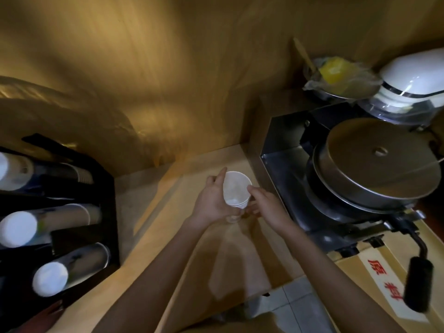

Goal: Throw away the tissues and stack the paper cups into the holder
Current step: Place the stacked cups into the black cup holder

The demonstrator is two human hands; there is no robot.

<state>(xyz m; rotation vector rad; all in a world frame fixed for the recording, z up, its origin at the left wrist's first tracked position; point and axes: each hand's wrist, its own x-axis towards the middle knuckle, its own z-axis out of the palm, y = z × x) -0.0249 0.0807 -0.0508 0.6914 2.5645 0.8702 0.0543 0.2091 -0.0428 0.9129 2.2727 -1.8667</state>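
Note:
A short stack of white paper cups (235, 188) sits nested together above the wooden counter (168, 236), mouth facing up toward me. My left hand (211, 200) cups the stack from the left, index finger stretched along the rim. My right hand (262, 205) pinches the rim and side from the right. At the far left stands the black cup holder (105, 195), with three slanted rows of stacked cups (48, 224) in it. No tissues are visible.
A steel waffle-type machine (374, 164) with a round lid and a black handle (418, 284) fills the right side. Behind it are a bowl with something yellow (336, 73) and a white appliance (413, 78). A wooden wall rises behind the counter.

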